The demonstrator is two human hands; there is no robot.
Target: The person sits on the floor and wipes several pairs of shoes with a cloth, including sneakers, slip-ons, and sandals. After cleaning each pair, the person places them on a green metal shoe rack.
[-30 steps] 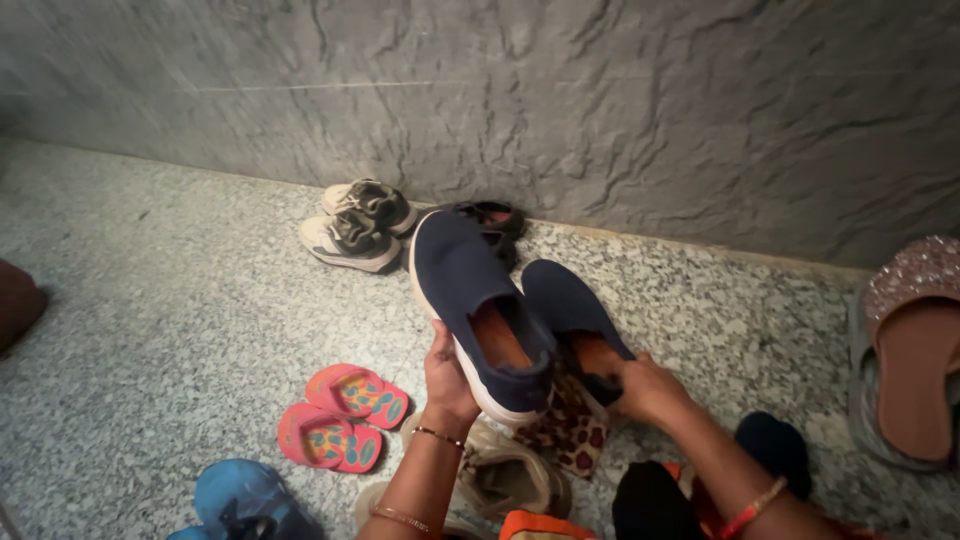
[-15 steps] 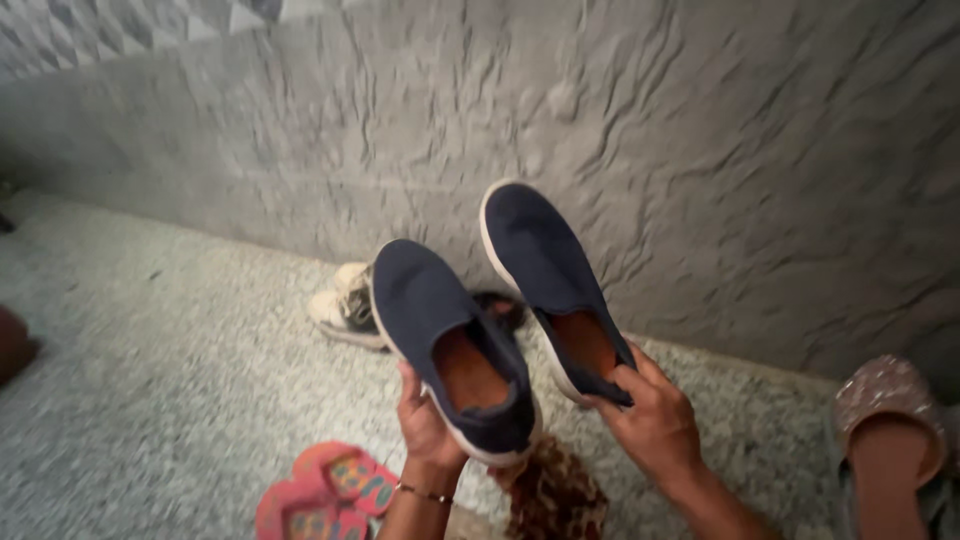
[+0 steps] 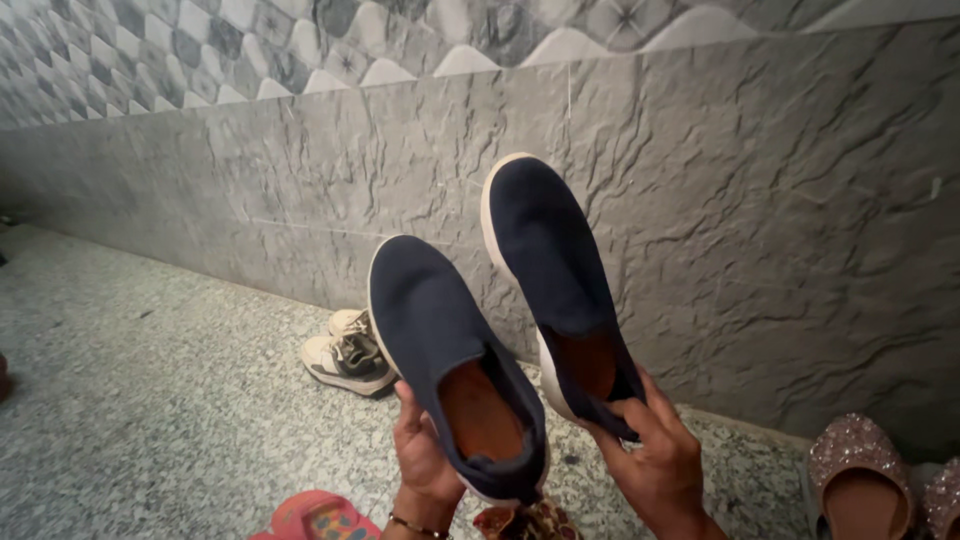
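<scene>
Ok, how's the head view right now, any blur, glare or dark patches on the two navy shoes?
Head view: dim, warm light with no glare; the left navy shoe and right navy shoe read fairly sharp, their openings in shadow; the left hand and right hand are slightly soft; the wall darkens toward the right.

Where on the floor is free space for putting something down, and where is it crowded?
Bare speckled floor spreads left of the small sneakers, along the wall. A narrower strip lies between the right hand and glittery slippers. Crowded below both hands: pink sandal, patterned shoe.
</scene>
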